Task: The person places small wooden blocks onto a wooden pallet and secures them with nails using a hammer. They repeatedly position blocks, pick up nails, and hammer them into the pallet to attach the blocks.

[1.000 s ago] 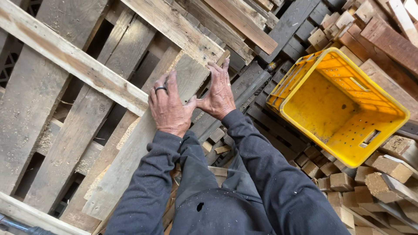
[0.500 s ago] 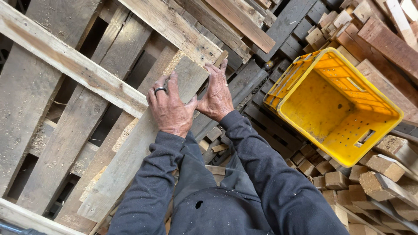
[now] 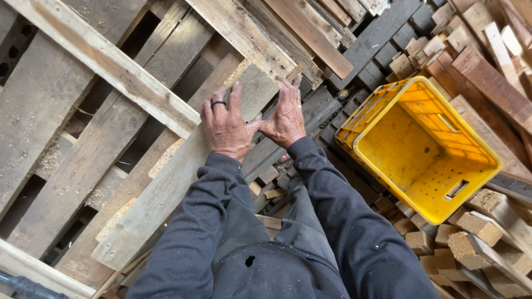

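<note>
My left hand (image 3: 226, 126), with a dark ring on one finger, lies flat on a long weathered grey plank (image 3: 166, 191) of a wooden pallet (image 3: 66, 111), fingers wrapped over its left edge. Right beside it, my right hand (image 3: 286, 116) grips the plank's right edge near its top end. The thumbs almost touch. Both arms are in dark sleeves. The plank runs diagonally from lower left to upper middle, under a paler crosswise board (image 3: 244, 33).
An empty yellow plastic crate (image 3: 426, 149) with a perforated floor sits tilted at the right. Short wood blocks (image 3: 465, 238) are piled around and below it. Dark slats (image 3: 371, 50) and more boards lie at the top.
Both hands keep their hold on the plank. The view has shifted slightly, and the right hand has slid a little toward the plank's edge.
</note>
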The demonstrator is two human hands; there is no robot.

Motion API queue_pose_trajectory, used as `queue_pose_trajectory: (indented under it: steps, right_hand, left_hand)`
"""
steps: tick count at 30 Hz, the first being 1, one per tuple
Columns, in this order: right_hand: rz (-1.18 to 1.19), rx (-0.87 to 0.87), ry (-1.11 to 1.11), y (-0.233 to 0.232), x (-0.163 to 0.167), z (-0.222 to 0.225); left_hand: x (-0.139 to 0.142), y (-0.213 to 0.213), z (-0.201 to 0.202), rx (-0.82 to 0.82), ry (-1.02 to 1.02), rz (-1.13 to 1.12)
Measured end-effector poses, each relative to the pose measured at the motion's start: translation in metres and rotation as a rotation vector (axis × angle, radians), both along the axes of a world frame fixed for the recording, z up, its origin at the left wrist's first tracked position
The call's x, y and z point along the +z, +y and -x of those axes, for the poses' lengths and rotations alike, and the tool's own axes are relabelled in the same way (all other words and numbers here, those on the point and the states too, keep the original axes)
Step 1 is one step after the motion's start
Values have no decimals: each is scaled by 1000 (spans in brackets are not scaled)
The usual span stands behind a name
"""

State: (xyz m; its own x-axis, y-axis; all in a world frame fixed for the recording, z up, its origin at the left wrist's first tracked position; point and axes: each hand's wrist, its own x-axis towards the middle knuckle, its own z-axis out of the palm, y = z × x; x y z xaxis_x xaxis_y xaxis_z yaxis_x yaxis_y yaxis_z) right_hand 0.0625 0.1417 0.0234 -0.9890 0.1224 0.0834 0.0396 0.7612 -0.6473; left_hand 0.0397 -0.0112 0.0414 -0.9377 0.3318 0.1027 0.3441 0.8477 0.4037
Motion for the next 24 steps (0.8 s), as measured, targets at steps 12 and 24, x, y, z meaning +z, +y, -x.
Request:
queue_pose_trajectory:
  steps: [12, 24]
  right_hand:
    - [477, -116, -245, 19, 15, -141]
    - [290, 1216, -685, -91, 46, -217]
  left_hand:
    - [76, -47, -89, -10, 68, -321]
    - [59, -93, -367, 766, -225, -909]
